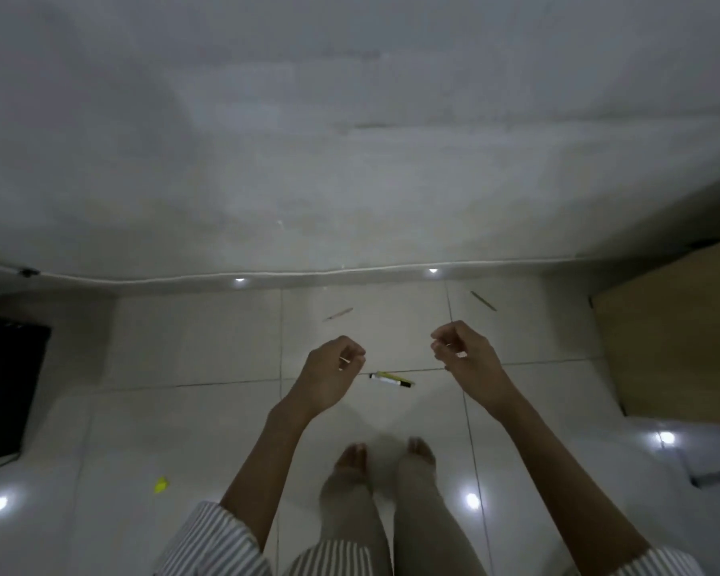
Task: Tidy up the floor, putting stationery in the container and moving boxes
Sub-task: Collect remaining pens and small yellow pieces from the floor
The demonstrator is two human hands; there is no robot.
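Directly below the camera, both bare forearms are extended forward and raised over a glossy pale tiled floor (184, 347), with striped sleeves ending near the elbows. The left hand (335, 370) is held with its wrist bent and its fingers curled in toward the palm. A small pale streak is seen at those fingers, but whether anything is pinched there cannot be told. The right hand (462, 355) is held at about the same height, well apart from the left, with its fingers likewise curled and the thumb close to them; whether it holds something cannot be told either.

Between the two hands, down on the floor, a white marker pen with a black cap and a yellow band (391, 379) is seen lying beside a tile joint. Two thin sticks, blurred and pencil-like, are seen nearer the white wall (350, 160): the left stick (338, 314) ahead of the left hand, the right stick (483, 301) ahead of the right hand. A small yellow scrap (161, 484) is seen left of the left forearm. A brown cardboard box (678, 338) is seen at the right edge. Two bare feet (352, 459) are planted below the hands.
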